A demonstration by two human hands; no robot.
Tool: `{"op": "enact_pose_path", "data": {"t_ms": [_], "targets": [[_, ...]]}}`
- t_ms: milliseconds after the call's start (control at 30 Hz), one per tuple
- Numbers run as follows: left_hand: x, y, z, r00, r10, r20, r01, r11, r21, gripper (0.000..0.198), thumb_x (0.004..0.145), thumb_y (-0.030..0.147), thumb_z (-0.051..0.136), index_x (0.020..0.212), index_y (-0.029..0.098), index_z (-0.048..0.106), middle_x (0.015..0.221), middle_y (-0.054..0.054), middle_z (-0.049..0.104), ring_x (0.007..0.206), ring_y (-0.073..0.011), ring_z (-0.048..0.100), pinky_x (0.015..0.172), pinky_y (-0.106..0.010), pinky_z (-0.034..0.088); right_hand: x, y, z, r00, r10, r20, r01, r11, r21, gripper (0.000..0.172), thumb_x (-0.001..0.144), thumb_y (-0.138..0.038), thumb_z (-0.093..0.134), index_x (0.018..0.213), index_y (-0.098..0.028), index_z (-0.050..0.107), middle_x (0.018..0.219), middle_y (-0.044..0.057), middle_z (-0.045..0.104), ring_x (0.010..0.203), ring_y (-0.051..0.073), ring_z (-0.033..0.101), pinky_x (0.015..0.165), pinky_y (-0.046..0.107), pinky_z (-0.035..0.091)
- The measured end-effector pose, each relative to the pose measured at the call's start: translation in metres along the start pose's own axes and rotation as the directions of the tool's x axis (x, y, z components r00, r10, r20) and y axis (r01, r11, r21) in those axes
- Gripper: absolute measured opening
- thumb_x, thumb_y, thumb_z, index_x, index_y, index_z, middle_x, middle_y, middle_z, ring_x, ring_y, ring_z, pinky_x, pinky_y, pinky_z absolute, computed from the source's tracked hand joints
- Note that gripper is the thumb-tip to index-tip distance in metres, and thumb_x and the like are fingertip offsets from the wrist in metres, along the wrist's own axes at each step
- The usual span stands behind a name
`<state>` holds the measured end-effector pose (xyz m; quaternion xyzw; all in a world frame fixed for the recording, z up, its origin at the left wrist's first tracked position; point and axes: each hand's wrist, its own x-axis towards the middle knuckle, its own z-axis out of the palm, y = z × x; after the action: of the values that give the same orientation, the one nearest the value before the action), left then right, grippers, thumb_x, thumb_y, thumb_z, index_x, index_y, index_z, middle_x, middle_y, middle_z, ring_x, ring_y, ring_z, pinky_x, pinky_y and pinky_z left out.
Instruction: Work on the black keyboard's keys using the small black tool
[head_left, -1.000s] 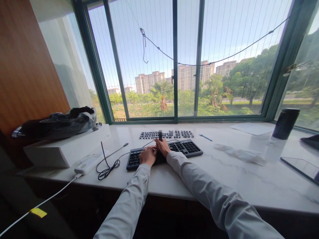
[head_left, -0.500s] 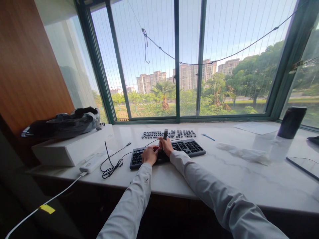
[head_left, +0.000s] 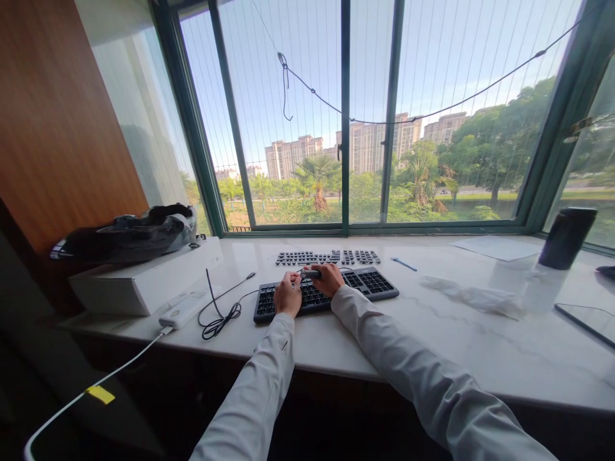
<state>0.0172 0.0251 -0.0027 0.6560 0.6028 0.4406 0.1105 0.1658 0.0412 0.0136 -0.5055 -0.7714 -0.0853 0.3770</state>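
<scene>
A black keyboard (head_left: 372, 283) lies across the white tabletop in front of me. Over its middle my right hand (head_left: 329, 279) is closed round a short dark-handled tool (head_left: 312, 274), whose exact kind I cannot make out. The tool lies nearly level, its lighter end pointing left. My left hand (head_left: 288, 296) is just left of that end, above the keyboard's left half, with thumb and fingers drawn together; anything between them is too small to tell. Behind the keyboard, rows of loose dark keycaps (head_left: 361, 257) are laid out on the table.
A black cable (head_left: 221, 325) lies coiled to the left, near a white adapter (head_left: 182, 311) and a white box (head_left: 144, 282) carrying a dark bag. Rightward are a blue stick (head_left: 404, 264), crumpled clear plastic (head_left: 473, 298), papers (head_left: 497, 248), a black cylinder (head_left: 567, 238) and a dark tablet-like slab (head_left: 589, 325).
My right hand has tipped the tool from upright to nearly level, pointing left. My left hand has come up off the keys to the tool's end. The view has shifted slightly.
</scene>
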Motion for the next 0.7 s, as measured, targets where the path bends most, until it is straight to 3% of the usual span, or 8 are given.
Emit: {"op": "enact_pose_path", "data": {"t_ms": [133, 300, 500, 700], "targets": [[0.0, 0.0, 0.0, 0.998, -0.003, -0.059, 0.002, 1.0, -0.008, 0.024, 0.092, 0.032, 0.044, 0.101, 0.024, 0.065, 0.104, -0.005, 0.071, 0.095, -0.0203, 0.063, 0.081, -0.028, 0.043, -0.001, 0.006, -0.001, 0.999, 0.03, 0.038, -0.025, 0.99, -0.141, 0.026, 0.087, -0.039, 0.052, 0.09, -0.023, 0.073, 0.077, 0.007, 0.072, 0.074, 0.02, 0.064, 0.071, 0.026, 0.039], [0.0, 0.001, -0.001, 0.991, 0.002, -0.136, -0.004, 1.0, -0.011, 0.027, 0.091, 0.028, 0.042, 0.102, 0.022, 0.067, 0.105, -0.007, 0.068, 0.097, -0.0203, 0.061, 0.086, -0.029, 0.044, -0.001, 0.014, -0.001, 0.994, -0.015, 0.106, 0.032, 0.986, -0.162, 0.028, 0.087, -0.036, 0.055, 0.108, -0.026, 0.07, 0.082, 0.005, 0.074, 0.078, 0.021, 0.065, 0.077, 0.029, 0.041], [0.0, -0.001, -0.002, 0.994, 0.01, -0.107, -0.012, 1.0, -0.018, 0.03, 0.092, 0.029, 0.042, 0.108, 0.022, 0.066, 0.106, -0.007, 0.067, 0.097, -0.0203, 0.061, 0.087, -0.029, 0.045, 0.001, 0.01, 0.0, 0.979, -0.122, 0.166, 0.139, 0.985, -0.099, 0.034, 0.087, -0.027, 0.055, 0.12, -0.025, 0.065, 0.097, 0.007, 0.074, 0.084, 0.019, 0.067, 0.087, 0.029, 0.039], [0.0, -0.004, -0.001, 0.992, 0.084, -0.09, -0.088, 0.995, -0.036, 0.034, 0.094, 0.032, 0.04, 0.113, 0.022, 0.067, 0.109, -0.008, 0.068, 0.101, -0.02, 0.061, 0.089, -0.029, 0.044, 0.001, 0.009, -0.001, 0.969, -0.119, 0.218, 0.151, 0.979, -0.136, 0.045, 0.078, -0.017, 0.059, 0.122, -0.024, 0.064, 0.097, 0.007, 0.074, 0.085, 0.019, 0.067, 0.085, 0.029, 0.039]]}}
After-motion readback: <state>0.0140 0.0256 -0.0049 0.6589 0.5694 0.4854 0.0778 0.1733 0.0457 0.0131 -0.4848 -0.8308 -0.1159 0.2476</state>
